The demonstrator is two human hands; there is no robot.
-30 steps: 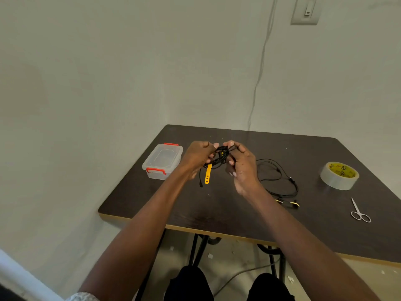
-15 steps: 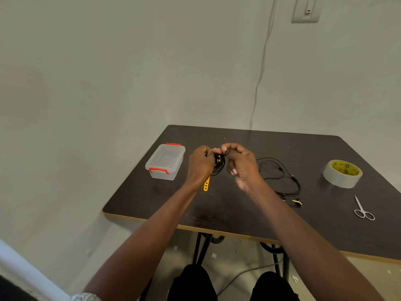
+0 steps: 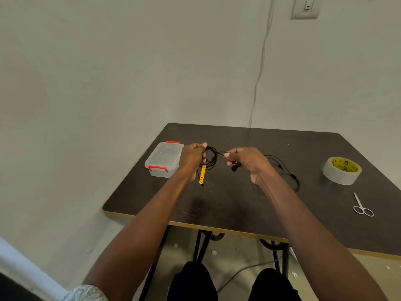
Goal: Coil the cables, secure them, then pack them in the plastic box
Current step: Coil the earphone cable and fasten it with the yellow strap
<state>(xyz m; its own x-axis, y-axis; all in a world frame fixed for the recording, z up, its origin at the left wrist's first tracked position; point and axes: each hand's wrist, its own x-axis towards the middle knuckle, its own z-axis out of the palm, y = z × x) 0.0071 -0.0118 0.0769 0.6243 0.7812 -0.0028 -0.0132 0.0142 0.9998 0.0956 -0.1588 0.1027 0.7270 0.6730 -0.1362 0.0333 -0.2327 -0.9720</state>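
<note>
Currently black cable coil (image 3: 211, 158) is mid-frame, held above the table (image 3: 227, 205), just right of the plastic box (image 3: 164, 159). Left hand (image 3: 193, 158) has fingers curled round the coil's left side, gripping it. Yellow strap (image 3: 202, 174) hangs down from the coil below that hand, w/ a thin cable end dangling beside it. One strand runs from the coil's top right to the right hand (image 3: 247, 160), which pinches it betw. thumb and fingertip; other fingers curled, small dark plug w/ yellow bit showing under them. Hands are near each other, not touching.

Second black cable (image 3: 286, 172) lies loose on the table right of the right hand, partly hidden behind the wrist. Plastic box is clear w/ red latches, lid on, at table's left edge, mid-left of frame. Tape roll (image 3: 341, 170) sits at right side of frame, well apart from the hands; small scissors (image 3: 361, 206) lie below it, nearer the front edge. Thin wire (image 3: 259, 72) runs down the wall behind the table from a wall plate (image 3: 305, 7) at upper right. Person's knees at bottom centre.
</note>
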